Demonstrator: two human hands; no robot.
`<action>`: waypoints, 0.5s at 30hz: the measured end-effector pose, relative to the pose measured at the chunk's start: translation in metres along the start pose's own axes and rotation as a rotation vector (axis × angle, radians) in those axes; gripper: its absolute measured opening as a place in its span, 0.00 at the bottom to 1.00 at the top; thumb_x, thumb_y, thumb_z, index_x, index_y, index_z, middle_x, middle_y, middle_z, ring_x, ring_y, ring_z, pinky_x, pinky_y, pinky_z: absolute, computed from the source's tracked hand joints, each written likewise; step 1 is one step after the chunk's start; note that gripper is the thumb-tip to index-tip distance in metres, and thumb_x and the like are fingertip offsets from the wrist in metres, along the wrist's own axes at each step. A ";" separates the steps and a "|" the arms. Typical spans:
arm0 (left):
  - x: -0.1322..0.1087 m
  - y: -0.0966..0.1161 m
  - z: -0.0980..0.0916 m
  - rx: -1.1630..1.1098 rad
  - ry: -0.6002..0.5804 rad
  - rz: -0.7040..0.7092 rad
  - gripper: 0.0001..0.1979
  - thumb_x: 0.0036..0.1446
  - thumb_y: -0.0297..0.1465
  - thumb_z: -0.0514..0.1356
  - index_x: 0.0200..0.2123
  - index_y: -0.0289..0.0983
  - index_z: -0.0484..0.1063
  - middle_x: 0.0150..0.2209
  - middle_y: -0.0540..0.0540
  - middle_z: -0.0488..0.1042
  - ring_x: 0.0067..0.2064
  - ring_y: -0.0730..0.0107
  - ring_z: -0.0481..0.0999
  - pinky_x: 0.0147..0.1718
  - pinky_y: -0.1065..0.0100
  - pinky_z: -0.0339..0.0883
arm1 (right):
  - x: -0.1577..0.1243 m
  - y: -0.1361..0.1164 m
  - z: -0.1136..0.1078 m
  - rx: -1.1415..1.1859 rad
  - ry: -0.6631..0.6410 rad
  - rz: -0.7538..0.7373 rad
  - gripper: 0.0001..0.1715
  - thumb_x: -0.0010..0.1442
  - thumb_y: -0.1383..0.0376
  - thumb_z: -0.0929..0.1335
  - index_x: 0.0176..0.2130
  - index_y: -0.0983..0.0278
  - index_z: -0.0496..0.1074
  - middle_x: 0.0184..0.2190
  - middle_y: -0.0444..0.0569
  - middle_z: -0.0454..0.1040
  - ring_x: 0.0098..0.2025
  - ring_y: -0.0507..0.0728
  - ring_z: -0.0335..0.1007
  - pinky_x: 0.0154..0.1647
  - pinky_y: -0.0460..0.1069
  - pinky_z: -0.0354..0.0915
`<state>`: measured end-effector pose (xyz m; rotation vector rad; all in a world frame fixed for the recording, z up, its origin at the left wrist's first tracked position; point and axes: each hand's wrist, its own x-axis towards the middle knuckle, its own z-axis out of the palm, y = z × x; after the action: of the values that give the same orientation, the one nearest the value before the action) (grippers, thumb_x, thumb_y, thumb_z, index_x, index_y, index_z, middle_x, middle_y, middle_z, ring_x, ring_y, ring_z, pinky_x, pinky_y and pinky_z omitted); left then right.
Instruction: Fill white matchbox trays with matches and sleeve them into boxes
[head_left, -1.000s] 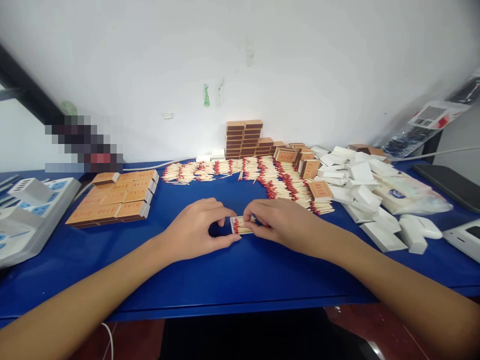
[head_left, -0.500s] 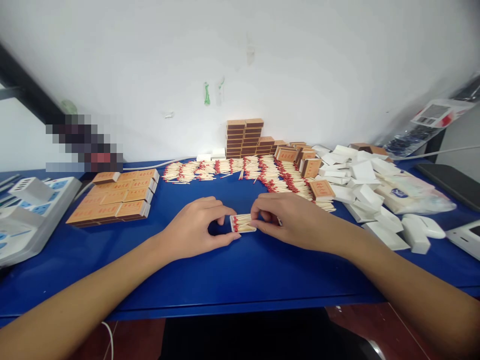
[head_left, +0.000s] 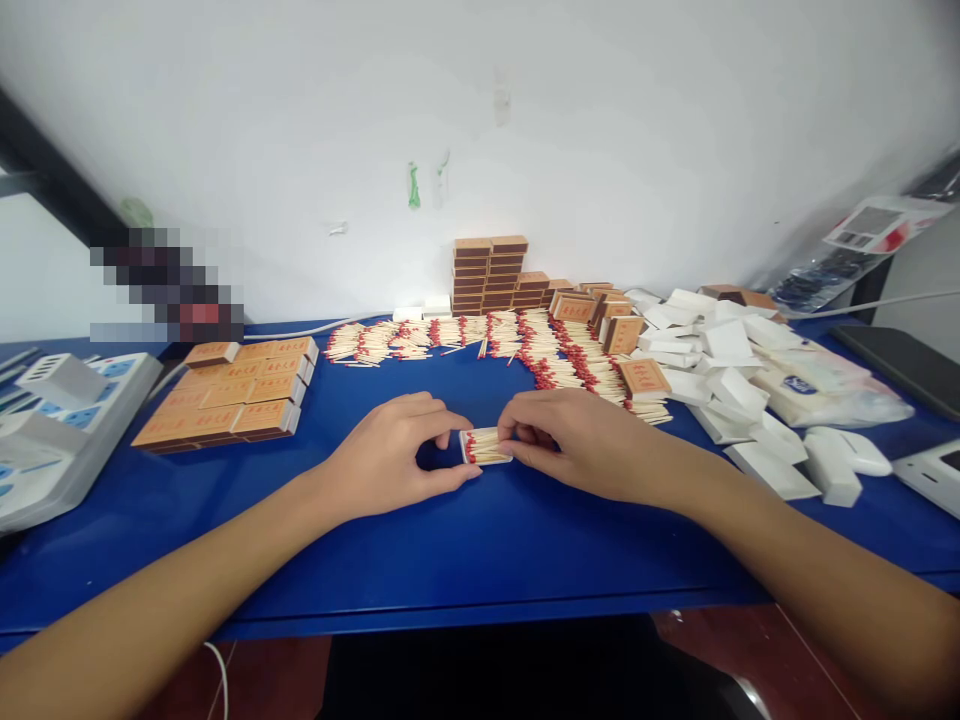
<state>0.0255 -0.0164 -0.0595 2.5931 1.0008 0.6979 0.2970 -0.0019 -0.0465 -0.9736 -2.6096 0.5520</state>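
Note:
A small white matchbox tray (head_left: 486,447) filled with red-tipped matches lies on the blue table (head_left: 450,540) between my hands. My left hand (head_left: 390,455) pinches the tray's left end with thumb and forefinger. My right hand (head_left: 574,435) has its fingers curled over the tray's right end, pressing on the matches. A long spread of loose matches (head_left: 525,345) lies behind my hands.
A flat block of closed brown matchboxes (head_left: 232,390) sits at the left, with a power strip (head_left: 52,420) beyond it. Stacked brown boxes (head_left: 491,275) stand at the wall. Empty white trays (head_left: 735,380) are heaped at the right, beside a plastic bag (head_left: 825,385).
My right hand has shifted slightly on the tray, from its middle toward its right end, then settled. The left hand and the tray have stayed in place.

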 end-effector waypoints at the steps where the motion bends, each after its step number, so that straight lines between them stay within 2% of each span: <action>1: 0.000 0.000 0.000 0.000 0.000 0.000 0.13 0.64 0.37 0.72 0.49 0.39 0.82 0.34 0.50 0.76 0.37 0.68 0.74 0.37 0.66 0.67 | 0.001 0.000 0.001 -0.003 0.007 0.002 0.07 0.74 0.64 0.68 0.41 0.61 0.75 0.34 0.45 0.78 0.34 0.55 0.70 0.36 0.50 0.58; 9: 0.001 0.000 0.001 -0.007 0.011 0.003 0.13 0.64 0.37 0.73 0.49 0.39 0.83 0.34 0.51 0.75 0.37 0.69 0.74 0.37 0.67 0.67 | -0.001 -0.003 -0.002 -0.042 0.060 0.002 0.07 0.73 0.63 0.69 0.46 0.62 0.77 0.32 0.45 0.75 0.33 0.55 0.69 0.35 0.50 0.57; 15: 0.000 -0.001 0.002 0.000 0.007 0.012 0.13 0.65 0.37 0.72 0.49 0.38 0.82 0.34 0.50 0.76 0.37 0.67 0.74 0.38 0.66 0.67 | 0.001 -0.002 0.007 -0.059 0.050 -0.018 0.09 0.74 0.65 0.67 0.43 0.62 0.77 0.36 0.47 0.77 0.33 0.54 0.68 0.35 0.50 0.58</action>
<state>0.0261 -0.0159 -0.0612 2.6007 0.9881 0.7105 0.2920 -0.0039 -0.0521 -0.9684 -2.6008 0.4435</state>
